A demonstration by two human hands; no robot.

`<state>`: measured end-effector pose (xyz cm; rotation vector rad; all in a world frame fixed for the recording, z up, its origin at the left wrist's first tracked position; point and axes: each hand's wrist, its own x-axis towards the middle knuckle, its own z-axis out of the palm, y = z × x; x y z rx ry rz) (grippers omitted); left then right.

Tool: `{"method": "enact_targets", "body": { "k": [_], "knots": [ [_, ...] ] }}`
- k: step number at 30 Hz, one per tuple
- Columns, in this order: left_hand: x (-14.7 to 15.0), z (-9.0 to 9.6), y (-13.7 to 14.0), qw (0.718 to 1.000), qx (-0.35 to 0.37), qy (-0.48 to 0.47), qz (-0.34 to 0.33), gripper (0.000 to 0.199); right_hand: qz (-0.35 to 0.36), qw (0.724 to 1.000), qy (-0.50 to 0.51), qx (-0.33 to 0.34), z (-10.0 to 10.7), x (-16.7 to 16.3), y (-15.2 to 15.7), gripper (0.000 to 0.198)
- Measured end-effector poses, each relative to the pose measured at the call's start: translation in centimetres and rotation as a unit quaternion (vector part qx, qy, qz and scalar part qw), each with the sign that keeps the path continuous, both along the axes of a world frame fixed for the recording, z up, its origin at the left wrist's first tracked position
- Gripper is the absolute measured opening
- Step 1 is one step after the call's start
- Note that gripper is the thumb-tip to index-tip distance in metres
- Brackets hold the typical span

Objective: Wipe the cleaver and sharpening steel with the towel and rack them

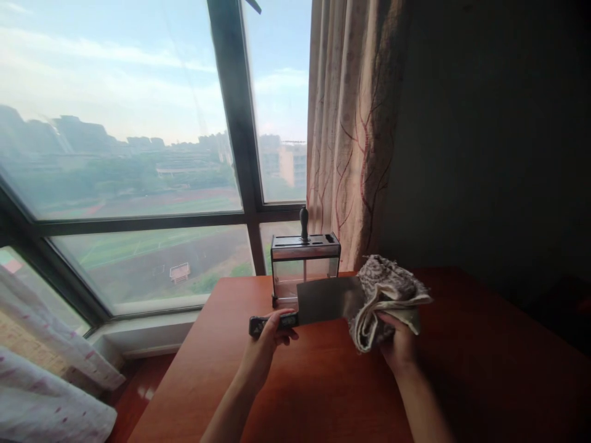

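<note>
My left hand (273, 335) grips the black handle of a cleaver (325, 299), whose broad blade points to the right above the table. In my right hand (398, 344) is a bunched, patterned cloth (390, 295) with a pale side showing. The cloth covers the far end of the blade, so that end is hidden. Behind the cleaver stands a clear-sided knife block (305, 247) with a dark slotted top. One knife (303, 223) sits in it with its dark handle sticking up.
The reddish-brown wooden table (305, 387) spans the space below my hands. Past its far edge are a large window (138, 172) and a long curtain (351, 135). Another pale curtain (50, 400) hangs at the lower left. A dark wall (484, 135) lies to the right.
</note>
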<state>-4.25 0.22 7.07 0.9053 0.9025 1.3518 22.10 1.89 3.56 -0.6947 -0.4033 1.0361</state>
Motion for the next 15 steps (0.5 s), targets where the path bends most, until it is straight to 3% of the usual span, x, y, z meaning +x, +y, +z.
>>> {"method": "enact_targets", "body": {
  "k": [5,9,15],
  "knots": [
    [0.2,-0.1,-0.1,0.999,-0.003,-0.051,0.002,0.041,0.038,0.991,0.118,0.049,0.6,1.3,-1.3,0.030],
    [0.8,-0.4,-0.3,0.997,-0.006,-0.081,0.015,0.042,0.056,0.984,0.159,0.051,1.5,0.5,-1.8,0.028],
    [1.9,-0.8,-0.8,0.998,-0.016,-0.060,0.021,0.046,0.147,0.971,0.176,0.064,1.6,-1.4,-1.9,0.029]
  ]
}}
